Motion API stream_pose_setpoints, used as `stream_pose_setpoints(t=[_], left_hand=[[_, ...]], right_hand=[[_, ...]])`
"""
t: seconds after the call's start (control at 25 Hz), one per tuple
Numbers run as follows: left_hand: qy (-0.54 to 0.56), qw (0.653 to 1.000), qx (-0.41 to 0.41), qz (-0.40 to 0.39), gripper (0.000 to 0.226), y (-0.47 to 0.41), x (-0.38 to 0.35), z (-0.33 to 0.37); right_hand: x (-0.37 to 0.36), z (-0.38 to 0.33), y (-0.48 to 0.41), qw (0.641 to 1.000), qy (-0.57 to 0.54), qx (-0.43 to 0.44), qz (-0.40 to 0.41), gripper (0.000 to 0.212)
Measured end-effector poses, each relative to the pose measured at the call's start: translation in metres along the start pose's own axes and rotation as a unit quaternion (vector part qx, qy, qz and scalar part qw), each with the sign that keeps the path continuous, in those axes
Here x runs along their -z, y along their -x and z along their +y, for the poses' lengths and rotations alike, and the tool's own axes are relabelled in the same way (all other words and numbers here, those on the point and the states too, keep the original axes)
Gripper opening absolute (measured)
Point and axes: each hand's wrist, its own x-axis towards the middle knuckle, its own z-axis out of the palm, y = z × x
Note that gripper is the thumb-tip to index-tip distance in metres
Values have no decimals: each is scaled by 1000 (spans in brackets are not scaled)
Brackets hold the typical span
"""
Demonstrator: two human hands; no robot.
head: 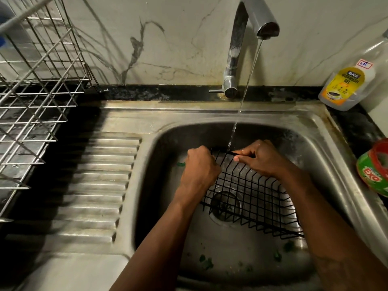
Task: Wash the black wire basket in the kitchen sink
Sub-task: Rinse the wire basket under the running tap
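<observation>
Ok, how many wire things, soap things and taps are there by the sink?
Wire things: 2, the black wire basket and the silver dish rack
Soap things: 2, the dishwash gel bottle and the Exo tub
Tap: 1
Total: 5

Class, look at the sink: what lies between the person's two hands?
In the head view, the top rim of the black wire basket runs between the left hand and right hand, with water from the tap falling onto it.

Basket [247, 192]: L rim hidden under left hand [199, 166], far R part under right hand [266, 158] and forearm. L fingertips not visible. Dish rack [37, 97] cut off at left and top edges. Soap bottle [346, 80] neck and tub [375, 169] cut off at right edge. Green bits [206, 262] in sink [315, 131]: too small to ID.
</observation>
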Motion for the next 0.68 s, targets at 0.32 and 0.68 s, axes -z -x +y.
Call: stream_pose_setpoints(t=[0.32, 0.68], left_hand=[[11, 998, -11, -62, 16, -11, -3, -8], [15, 997, 21, -72, 16, -14, -5, -11]], right_hand=[[-53, -29, -14, 973, 75, 113, 187, 25], [-63, -21, -18, 950, 296, 29, 92, 44]])
